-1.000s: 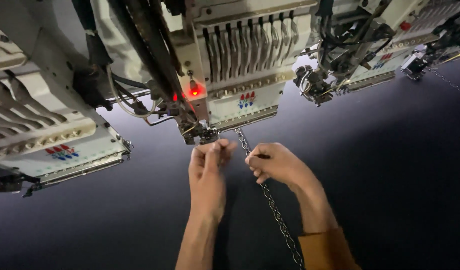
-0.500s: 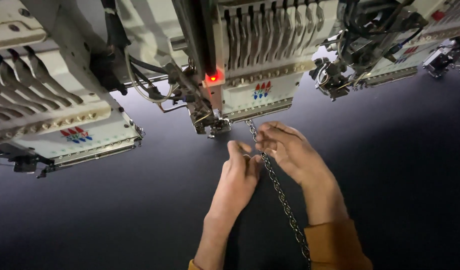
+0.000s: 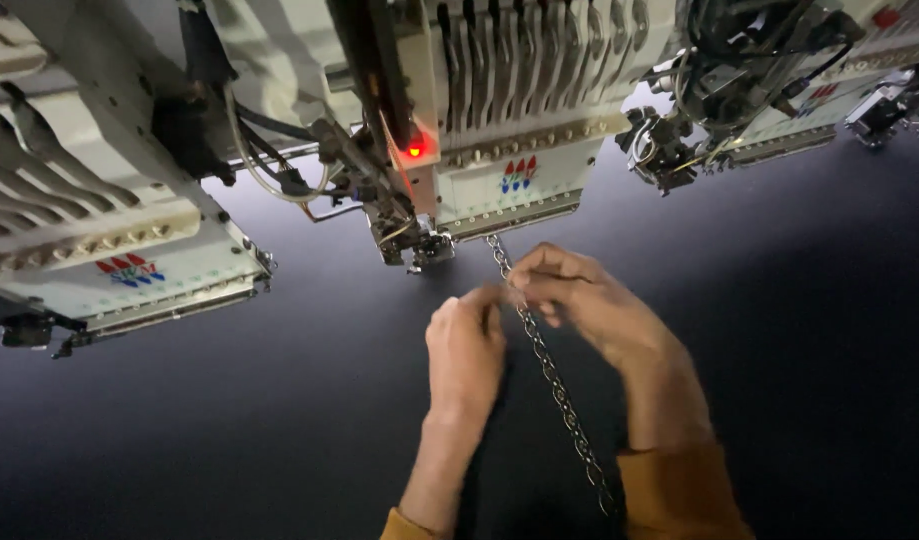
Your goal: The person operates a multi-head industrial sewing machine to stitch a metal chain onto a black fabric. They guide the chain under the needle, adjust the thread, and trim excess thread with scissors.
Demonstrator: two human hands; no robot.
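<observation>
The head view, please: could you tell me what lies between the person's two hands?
In the head view, the silver chain pattern on the dark fabric runs between the left hand and right hand.

Chain end perhaps hidden between pinching fingertips.

Embroidery workshop: multi-needle machine heads
</observation>
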